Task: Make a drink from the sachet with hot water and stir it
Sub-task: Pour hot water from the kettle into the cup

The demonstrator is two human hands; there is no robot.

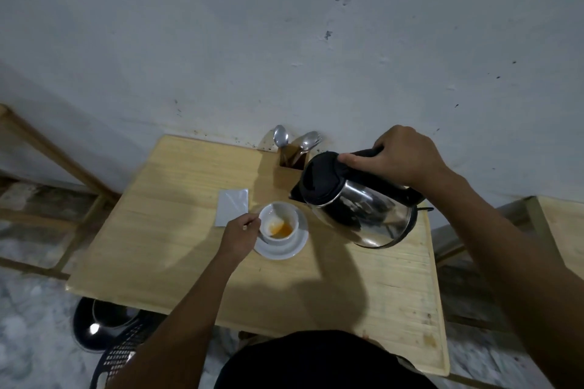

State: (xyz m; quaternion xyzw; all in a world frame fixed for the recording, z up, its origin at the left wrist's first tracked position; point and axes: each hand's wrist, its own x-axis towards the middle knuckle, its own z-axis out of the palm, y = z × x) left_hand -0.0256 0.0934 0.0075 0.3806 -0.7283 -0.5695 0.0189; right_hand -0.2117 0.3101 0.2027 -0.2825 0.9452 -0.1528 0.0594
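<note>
A white cup (279, 223) stands on a white saucer (284, 249) in the middle of the wooden table (177, 249). Orange powder or liquid lies in its bottom. My left hand (241, 230) pinches the cup's handle on its left side. My right hand (401, 156) grips the black handle of a steel kettle (360, 208), held tilted in the air to the right of the cup, spout toward it. I see no water stream. A silvery sachet (232, 207) lies flat on the table just left of the cup.
A wooden holder (289, 172) with spoons (280, 136) and a fork stands at the table's back edge against the wall. A black plastic chair (123, 354) and a dark bowl-like thing (104, 322) sit on the floor at lower left. Wooden frames flank the table.
</note>
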